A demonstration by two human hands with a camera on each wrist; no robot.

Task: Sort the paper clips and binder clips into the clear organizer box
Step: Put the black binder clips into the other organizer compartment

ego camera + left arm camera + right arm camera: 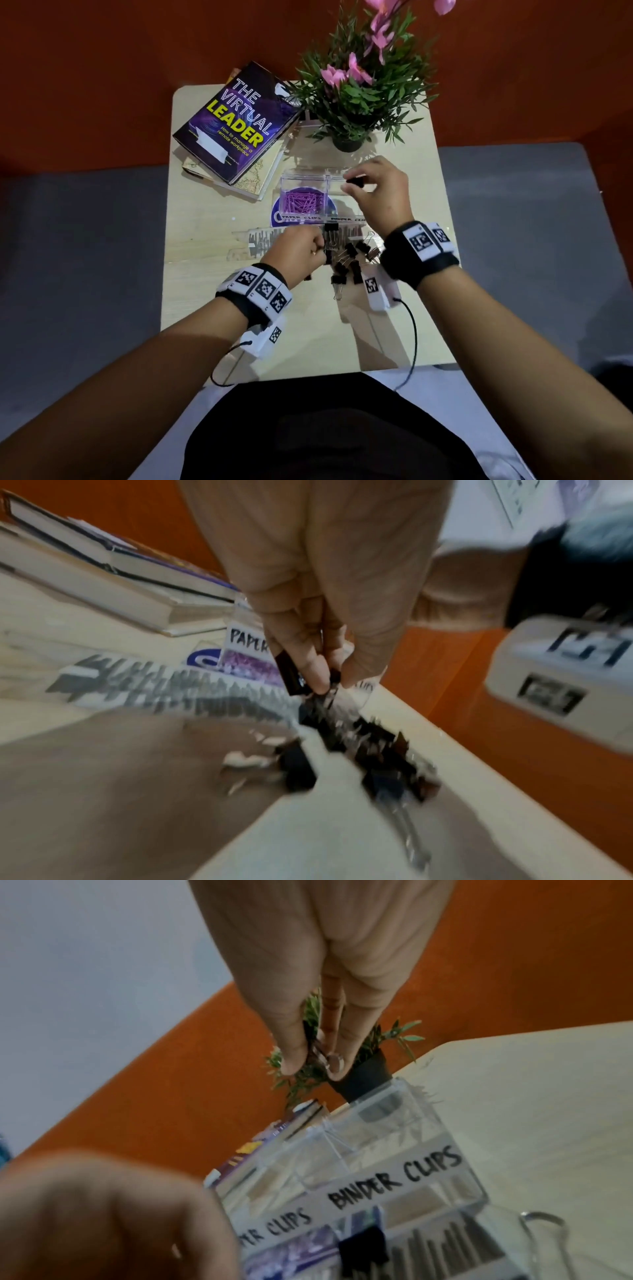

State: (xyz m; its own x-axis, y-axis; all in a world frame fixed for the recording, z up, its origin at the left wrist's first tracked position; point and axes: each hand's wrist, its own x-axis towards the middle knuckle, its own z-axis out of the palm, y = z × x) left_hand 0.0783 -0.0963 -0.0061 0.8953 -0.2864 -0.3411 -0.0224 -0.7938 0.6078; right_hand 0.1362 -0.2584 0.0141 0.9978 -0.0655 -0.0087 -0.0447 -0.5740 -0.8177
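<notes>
The head view looks steeply down on the desk [212,274] from above both forearms. Each wrist view looks along its fingers from very near, low over the surface. All three share the clear organizer box [308,178] [246,639] [394,1185]; the left wrist picture is blurred.

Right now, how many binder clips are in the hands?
2. The right hand pinches one binder clip above the clear organizer box; the left hand pinches another binder clip by the pile. Others may hide behind fingers.

Two hands [301,247]; two books [236,123]; one organizer box [308,192] — two compartments; one plant [359,92]; binder clips [346,260] (roughly dozen).
</notes>
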